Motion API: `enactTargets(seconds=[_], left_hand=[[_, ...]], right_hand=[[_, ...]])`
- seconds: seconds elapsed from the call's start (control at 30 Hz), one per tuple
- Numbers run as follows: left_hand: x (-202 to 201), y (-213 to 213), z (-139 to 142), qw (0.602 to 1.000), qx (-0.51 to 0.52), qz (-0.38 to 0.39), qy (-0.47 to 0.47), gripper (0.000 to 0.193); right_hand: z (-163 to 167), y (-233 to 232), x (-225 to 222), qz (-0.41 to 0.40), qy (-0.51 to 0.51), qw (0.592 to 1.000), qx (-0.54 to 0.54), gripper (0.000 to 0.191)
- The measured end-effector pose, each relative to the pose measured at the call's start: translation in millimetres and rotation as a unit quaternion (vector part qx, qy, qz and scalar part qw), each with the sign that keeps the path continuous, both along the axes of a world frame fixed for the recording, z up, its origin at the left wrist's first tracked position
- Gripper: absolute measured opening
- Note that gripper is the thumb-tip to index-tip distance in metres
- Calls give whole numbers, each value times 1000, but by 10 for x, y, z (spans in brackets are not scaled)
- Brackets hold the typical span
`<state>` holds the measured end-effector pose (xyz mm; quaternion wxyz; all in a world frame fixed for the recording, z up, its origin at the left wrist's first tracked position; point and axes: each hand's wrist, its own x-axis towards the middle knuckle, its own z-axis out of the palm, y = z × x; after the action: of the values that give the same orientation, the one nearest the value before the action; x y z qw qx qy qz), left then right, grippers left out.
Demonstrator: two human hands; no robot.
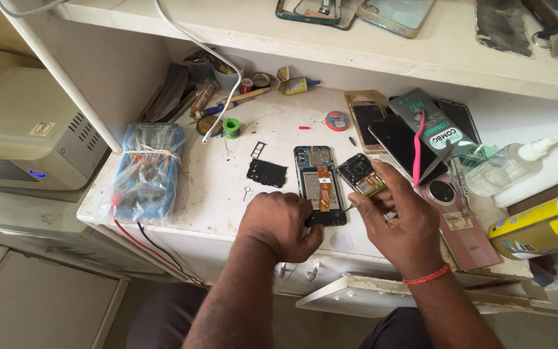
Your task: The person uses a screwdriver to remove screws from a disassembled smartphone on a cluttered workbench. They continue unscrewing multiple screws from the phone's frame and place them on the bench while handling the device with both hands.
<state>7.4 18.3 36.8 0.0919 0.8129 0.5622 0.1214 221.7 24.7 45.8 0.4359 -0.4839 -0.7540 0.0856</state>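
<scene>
Cluttered white workbench; shelf above

Bare bench lay open at nine o'clock of the opened phone, broken only by a black cover plate, a small tray and a pin. Farther toward nine a bagged meter blocked the edge. At three o'clock, stacked phones, a pink back cover and a clear bottle crowded the way. At twelve, a tape roll and a solder spool stood before cluttered tools. The left hand and right hand closed off six o'clock.
</scene>
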Motion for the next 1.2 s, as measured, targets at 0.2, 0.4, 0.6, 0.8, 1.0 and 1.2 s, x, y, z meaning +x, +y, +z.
enactTargets(seconds=[0.2, 0.4, 0.6, 0.8, 1.0, 1.2], left_hand=[[7, 5, -17, 1000, 3, -1, -5, 35], [-6, 5, -4, 1000, 3, -1, -6, 35], [12, -7, 14, 1000, -8, 5, 6, 36], [3, -1, -2, 1000, 10, -2, -6, 37], [-3, 4, -16, 1000, 16, -6, -5, 36], [0, 6, -19, 1000, 11, -2, -7, 36]], right_hand=[[33, 9, -27, 81, 52, 995, 32, 54], [103, 43, 1, 103, 34, 993, 46, 55], [81, 61, -43, 65, 33, 997, 28, 52], [65, 41, -70, 102, 109, 989, -1, 55], [75, 33, -106, 2, 59, 997, -47, 58], [74, 6, -125, 85, 81, 993, 15, 52]])
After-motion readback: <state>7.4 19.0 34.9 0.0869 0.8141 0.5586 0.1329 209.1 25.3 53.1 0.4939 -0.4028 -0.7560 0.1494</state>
